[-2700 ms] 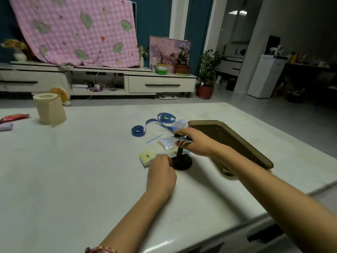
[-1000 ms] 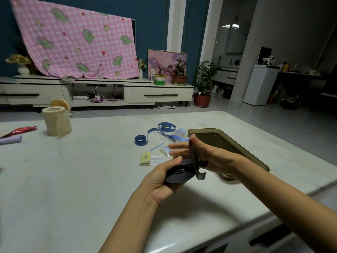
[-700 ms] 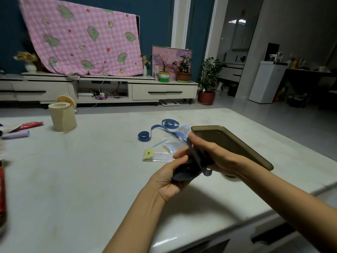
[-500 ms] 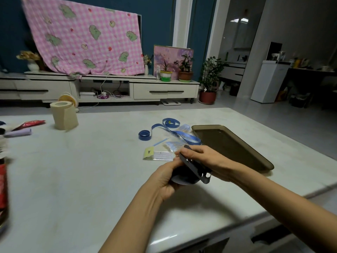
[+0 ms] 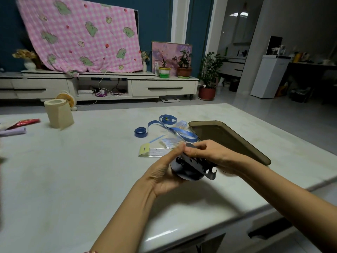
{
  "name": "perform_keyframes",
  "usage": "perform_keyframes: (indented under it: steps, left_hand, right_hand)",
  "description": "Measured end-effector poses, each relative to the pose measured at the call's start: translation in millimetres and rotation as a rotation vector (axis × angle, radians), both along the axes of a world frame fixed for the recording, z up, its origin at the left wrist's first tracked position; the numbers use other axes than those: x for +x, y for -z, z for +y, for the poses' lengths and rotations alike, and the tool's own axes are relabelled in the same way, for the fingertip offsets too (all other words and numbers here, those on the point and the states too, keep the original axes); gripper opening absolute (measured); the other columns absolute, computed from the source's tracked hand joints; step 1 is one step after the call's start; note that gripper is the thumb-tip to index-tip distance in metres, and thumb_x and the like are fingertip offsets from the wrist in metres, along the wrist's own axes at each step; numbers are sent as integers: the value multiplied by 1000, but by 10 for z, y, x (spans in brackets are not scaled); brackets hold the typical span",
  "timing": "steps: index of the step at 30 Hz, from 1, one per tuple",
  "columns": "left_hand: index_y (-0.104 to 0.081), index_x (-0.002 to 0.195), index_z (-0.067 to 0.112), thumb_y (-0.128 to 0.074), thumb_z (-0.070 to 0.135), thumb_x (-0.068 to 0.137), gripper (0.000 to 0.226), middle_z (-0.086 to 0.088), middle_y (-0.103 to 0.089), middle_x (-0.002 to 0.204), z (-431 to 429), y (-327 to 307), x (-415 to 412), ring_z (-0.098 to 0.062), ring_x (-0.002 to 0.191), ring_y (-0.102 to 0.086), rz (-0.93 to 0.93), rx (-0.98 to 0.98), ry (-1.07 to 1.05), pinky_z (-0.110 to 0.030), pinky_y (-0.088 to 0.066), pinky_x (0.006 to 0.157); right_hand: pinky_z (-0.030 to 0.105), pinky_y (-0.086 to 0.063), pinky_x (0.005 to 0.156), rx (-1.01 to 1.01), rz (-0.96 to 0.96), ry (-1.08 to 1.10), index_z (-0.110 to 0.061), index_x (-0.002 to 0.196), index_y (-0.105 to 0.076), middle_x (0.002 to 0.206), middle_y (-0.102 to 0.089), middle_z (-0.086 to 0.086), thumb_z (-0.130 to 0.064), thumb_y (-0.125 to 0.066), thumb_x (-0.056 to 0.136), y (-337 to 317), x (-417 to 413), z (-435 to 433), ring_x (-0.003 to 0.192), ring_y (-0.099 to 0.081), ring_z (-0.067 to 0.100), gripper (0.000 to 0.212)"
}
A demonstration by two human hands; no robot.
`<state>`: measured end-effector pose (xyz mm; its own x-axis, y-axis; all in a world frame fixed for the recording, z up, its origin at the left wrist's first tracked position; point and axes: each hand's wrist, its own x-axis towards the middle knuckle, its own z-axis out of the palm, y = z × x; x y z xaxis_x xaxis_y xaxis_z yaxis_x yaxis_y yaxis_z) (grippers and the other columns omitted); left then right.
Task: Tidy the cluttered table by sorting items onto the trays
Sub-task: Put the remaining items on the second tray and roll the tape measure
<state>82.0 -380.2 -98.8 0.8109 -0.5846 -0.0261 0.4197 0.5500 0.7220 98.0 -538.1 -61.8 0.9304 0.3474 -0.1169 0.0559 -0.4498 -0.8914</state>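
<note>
Both hands on one item. My left hand [image 5: 165, 173] cups the round base of the black metal folding stand [image 5: 194, 166] from below, thumb running up its side. My right hand [image 5: 211, 154] curls its fingers over the top edge of the stand's slotted plate. Both grips are closed on it, and the stand is in the air just above the white marble table [image 5: 82, 170], touching nothing else.

Reason for the two-handed hold, as I judge it: base braced in one palm, plate pressed by the other, so the hinge folds flat and the stand takes less room.

The dark translucent rectangular tray [image 5: 224, 136] lies just beyond my right wrist, bare inside, so it is the likely destination.

Not yet sorted: the blue ribbon tape [image 5: 165, 125], the clear packet of swabs [image 5: 171, 142], and the yellow-tagged clear sleeve [image 5: 153, 152] lie beside the tray. The cream paper roll [image 5: 57, 114] stands well apart at far left.
</note>
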Motion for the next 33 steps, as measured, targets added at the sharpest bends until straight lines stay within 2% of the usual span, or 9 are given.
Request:
perform_keyframes:
  steps: [3, 5, 8, 12, 16, 20, 23, 27, 33]
  left_hand:
    - [-64, 99, 10, -63, 5, 81, 19, -7, -72, 81, -87, 75, 35, -16, 72, -69, -97, 261, -53, -29, -56, 67]
    - [-62, 98, 9, -56, 2, 86, 15, -4, -71, 75, -137, 110, 55, -14, 68, -68, -105, 331, -72, -27, -56, 63]
    - [-64, 99, 8, -59, 5, 86, 14, -8, -69, 83, -233, 109, 64, -15, 72, -67, -135, 365, -85, -26, -57, 64]
    - [-64, 97, 9, -61, 21, 88, 15, -14, -67, 94, -526, 71, 154, -20, 80, -65, -240, 604, -400, -29, -56, 65]
    - [-44, 122, 6, -45, 27, 96, 34, -9, -62, 102, -912, 130, 164, -26, 99, -58, -381, 856, -623, -39, -49, 86]
    - [-38, 136, 17, -39, 27, 97, 40, -6, -43, 137, -1147, 382, 77, -23, 127, -36, -1017, 1280, -412, -33, -30, 104]
    - [-34, 140, 18, -35, 30, 98, 43, -3, -32, 147, -1202, 502, 91, -19, 137, -21, -1319, 1491, -247, -35, -18, 112]
    - [-40, 131, 13, -36, 27, 97, 37, -6, -43, 134, -1228, 487, 142, -25, 125, -31, -1437, 1550, -324, -38, -23, 104]
    - [-62, 91, 11, -35, 29, 97, 33, -8, -59, 97, -1040, 340, 204, -24, 95, -42, -1408, 1424, -393, -33, -27, 79]
  right_hand:
    - [30, -43, 68, 30, -7, 51, 2, 100, -65, 86, -64, 10, -40, -71, 73, 113, 10, -49, 78, -57, 18, 50]
    - [28, -46, 69, 45, 11, 92, 2, 102, -63, 86, -65, 8, -32, -71, 77, 199, 30, -85, 77, -60, 16, 43]
    - [27, -44, 61, 44, 36, 125, -3, 95, -63, 80, -64, 5, -33, -70, 77, 236, 71, -180, 71, -58, 15, 36]
    - [17, -38, 40, 97, 9, 224, -11, 80, -62, 64, -60, 0, -35, -67, 79, 153, 180, -346, 48, -54, 4, 25]
    - [18, -47, 51, 195, 9, 501, -11, 87, -65, 73, -64, 0, -35, -65, 84, 113, 400, -667, 60, -60, 5, 25]
    - [34, -52, 81, 206, 30, 776, -4, 111, -60, 104, -63, 12, -24, -59, 91, 193, 612, -1075, 96, -60, 25, 28]
    - [30, -51, 70, 132, 118, 788, -7, 102, -62, 98, -62, 12, -21, -58, 91, 339, 664, -1155, 87, -59, 24, 19]
    - [23, -45, 47, 121, 196, 798, -7, 86, -60, 81, -61, 8, -19, -60, 90, 383, 738, -1085, 69, -58, 18, 12]
    - [30, -51, 66, 93, 124, 751, -5, 100, -58, 91, -62, 11, -14, -58, 91, 395, 866, -854, 78, -61, 21, 13]
